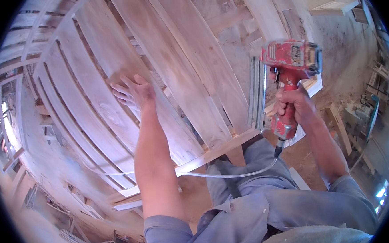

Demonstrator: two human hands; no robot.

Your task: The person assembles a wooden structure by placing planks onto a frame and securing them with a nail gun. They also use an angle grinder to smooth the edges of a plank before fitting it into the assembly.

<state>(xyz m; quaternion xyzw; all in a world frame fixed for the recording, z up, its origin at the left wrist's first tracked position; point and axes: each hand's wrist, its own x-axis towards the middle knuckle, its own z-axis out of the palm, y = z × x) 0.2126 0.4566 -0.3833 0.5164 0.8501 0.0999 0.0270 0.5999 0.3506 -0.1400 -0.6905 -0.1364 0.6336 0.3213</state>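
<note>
Left hand flat on wooden slat; right hand grips red nail gun.

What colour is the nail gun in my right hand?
Red, worn and dusty; the nail gun shows best in the head view.

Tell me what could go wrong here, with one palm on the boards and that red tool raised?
The left hand lies flat on the pale slatted wooden panel; a fastener fired nearby might hit fingers. The thin clear hose loops from the red pneumatic nail gun in the right hand and could snag on the frame.
</note>
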